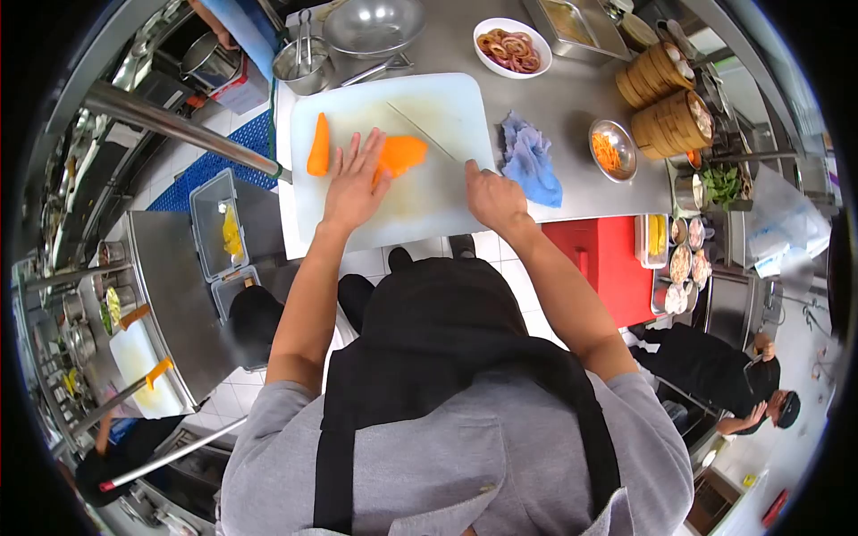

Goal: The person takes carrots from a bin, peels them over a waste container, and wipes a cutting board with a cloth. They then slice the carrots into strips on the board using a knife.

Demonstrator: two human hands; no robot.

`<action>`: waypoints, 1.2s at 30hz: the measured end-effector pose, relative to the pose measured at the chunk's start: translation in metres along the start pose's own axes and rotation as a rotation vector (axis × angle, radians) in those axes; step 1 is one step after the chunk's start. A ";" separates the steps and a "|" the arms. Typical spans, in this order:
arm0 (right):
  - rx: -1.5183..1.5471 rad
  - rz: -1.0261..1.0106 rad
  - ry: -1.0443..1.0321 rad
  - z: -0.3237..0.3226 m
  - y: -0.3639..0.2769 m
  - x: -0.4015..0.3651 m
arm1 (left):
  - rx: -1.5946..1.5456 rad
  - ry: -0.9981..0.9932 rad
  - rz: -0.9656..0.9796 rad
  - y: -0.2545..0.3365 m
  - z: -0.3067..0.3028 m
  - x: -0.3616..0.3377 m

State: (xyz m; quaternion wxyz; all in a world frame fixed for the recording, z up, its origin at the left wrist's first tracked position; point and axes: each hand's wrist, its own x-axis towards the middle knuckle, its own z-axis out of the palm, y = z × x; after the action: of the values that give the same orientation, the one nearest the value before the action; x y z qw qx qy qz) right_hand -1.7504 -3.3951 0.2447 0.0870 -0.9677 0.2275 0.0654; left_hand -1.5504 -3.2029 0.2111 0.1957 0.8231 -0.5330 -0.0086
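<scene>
A white cutting board [424, 210] lies on the steel counter in front of me. My left hand [355, 186] rests flat on it with spread fingers, touching the left side of a spread of thin orange carrot slices [402, 155]. My right hand [496, 198], at the board's right edge, is closed around a kitchen knife [422, 130]; its handle is hidden in the fist. The thin blade points up and left across the board, apart from the slices. Left of my left hand lies a longer carrot piece [319, 147].
Right of the board are a crumpled blue cloth [529, 161], a metal bowl of carrot shreds [613, 150] and bamboo steamers [670, 123]. Behind it stand a bowl of sliced onions [512, 50], a large metal bowl [374, 25] and a pot with utensils [304, 64]. Other people work nearby.
</scene>
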 end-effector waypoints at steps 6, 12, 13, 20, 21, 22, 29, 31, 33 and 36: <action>-0.080 -0.061 -0.116 -0.008 -0.011 0.010 | 0.090 -0.131 0.008 -0.001 0.009 -0.008; 0.002 -0.058 -0.099 -0.010 -0.002 0.033 | -0.268 0.068 -0.120 0.008 0.003 0.013; 0.009 -0.102 -0.098 -0.009 -0.003 0.042 | -0.272 0.075 -0.131 0.015 0.006 0.022; 0.000 -0.157 -0.208 -0.016 -0.016 0.067 | -0.190 0.281 -0.064 0.028 0.033 0.054; -0.005 -0.159 -0.217 -0.028 -0.016 0.063 | -0.207 0.290 -0.072 0.028 0.034 0.053; -0.019 -0.162 -0.250 -0.045 -0.020 0.058 | -0.209 0.291 -0.078 0.028 0.034 0.053; -0.019 -0.135 -0.242 -0.014 -0.014 0.060 | -0.208 0.276 -0.095 0.027 0.036 0.052; -0.044 -0.181 -0.250 -0.024 -0.017 0.067 | -0.200 0.273 -0.091 0.026 0.034 0.050; -0.065 -0.216 -0.253 -0.036 -0.017 0.062 | -0.210 0.235 -0.084 0.026 0.032 0.051; -0.116 -0.172 -0.270 -0.034 -0.012 0.047 | -0.219 0.278 -0.069 0.024 0.036 0.051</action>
State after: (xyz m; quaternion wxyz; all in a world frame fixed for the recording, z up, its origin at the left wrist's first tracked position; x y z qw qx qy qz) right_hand -1.6999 -3.4112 0.2717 0.0661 -0.9694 0.1260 0.2000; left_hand -1.5574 -3.2676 0.1953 0.3557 0.8080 -0.4680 0.0405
